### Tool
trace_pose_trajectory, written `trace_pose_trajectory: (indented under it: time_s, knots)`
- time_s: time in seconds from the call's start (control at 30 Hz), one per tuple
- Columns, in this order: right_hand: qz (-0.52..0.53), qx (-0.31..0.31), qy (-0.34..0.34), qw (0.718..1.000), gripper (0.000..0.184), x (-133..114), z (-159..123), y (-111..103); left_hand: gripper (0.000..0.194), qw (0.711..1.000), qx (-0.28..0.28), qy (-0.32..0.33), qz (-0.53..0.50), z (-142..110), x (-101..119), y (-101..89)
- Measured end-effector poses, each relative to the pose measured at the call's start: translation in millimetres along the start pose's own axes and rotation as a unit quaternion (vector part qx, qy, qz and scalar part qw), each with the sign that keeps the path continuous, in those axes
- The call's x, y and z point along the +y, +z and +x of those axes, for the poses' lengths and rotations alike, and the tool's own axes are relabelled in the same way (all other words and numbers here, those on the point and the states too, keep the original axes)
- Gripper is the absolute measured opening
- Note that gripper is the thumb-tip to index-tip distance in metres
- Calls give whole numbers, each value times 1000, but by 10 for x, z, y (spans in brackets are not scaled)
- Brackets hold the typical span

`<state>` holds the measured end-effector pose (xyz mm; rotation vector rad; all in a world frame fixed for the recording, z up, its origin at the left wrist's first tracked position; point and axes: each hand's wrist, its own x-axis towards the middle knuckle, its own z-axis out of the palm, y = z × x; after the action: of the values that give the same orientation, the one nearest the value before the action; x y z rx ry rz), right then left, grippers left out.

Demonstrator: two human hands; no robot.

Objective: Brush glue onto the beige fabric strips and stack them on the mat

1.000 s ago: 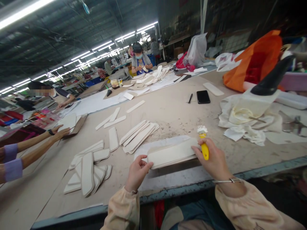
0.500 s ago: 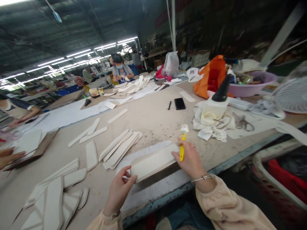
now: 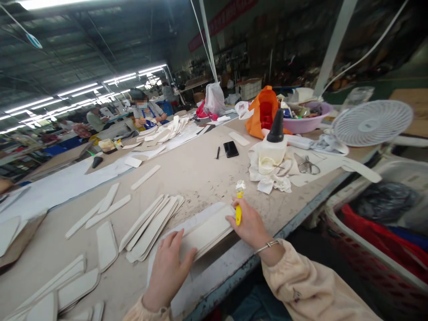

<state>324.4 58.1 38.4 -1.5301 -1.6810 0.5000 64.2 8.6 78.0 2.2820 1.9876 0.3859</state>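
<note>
White strip stack (image 3: 210, 229): long axis slants lower-left to upper-right in view, between hands; left grip (image 3: 169, 267) wide over lower-left end, right grip (image 3: 251, 226) holding yellow brush (image 3: 238, 214).

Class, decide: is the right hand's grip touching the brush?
Touching. The head view shows it plainly: the right hand's grip holds the yellow brush, with no gap between them.

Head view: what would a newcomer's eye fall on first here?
Probably the orange bag, right of centre on the table, by a lilac basin. Nearer, the yellow-handled tool in the right hand stands out at one end of the pale stack, the left hand at the other. A white fan rests farther right.
</note>
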Motion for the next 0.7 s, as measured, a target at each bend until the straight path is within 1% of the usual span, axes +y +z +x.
trace_pose_trajectory:
  time_s: [0.1, 0.17, 0.23, 0.3, 0.47, 0.57, 0.63, 0.67, 0.7]
  knots:
    - [13, 3, 7, 1000, 38, 18, 14, 7, 55, 997, -59, 29, 35, 190, 239, 1]
    - [21, 5, 7, 1000, 45, 35, 24, 17, 57, 993, -98, 38, 45, 298, 357, -6]
    - [26, 5, 10, 1000, 48, 51, 30, 25, 58, 989, -132, 42, 45, 383, 431, -13]
    - [35, 4, 17, 999, 47, 64, 33, 32, 59, 987, -150, 39, 43, 446, 471, -14]
    - [94, 17, 44, 994, 41, 81, 46, 52, 59, 987, -152, 20, 40, 520, 508, -22]
    - [152, 39, 18, 987, 36, 81, 77, 63, 58, 990, -136, 0, 32, 501, 462, -91]
    - [198, 58, -6, 978, 32, 50, 92, 41, 52, 993, -121, -12, 10, 460, 441, -142]
    - [224, 67, -7, 972, 30, 14, 87, 9, 46, 993, -113, -17, -12, 438, 462, -147]
    - [249, 74, -3, 966, 29, -39, 71, -37, 39, 994, -95, -25, -44, 423, 517, -126]
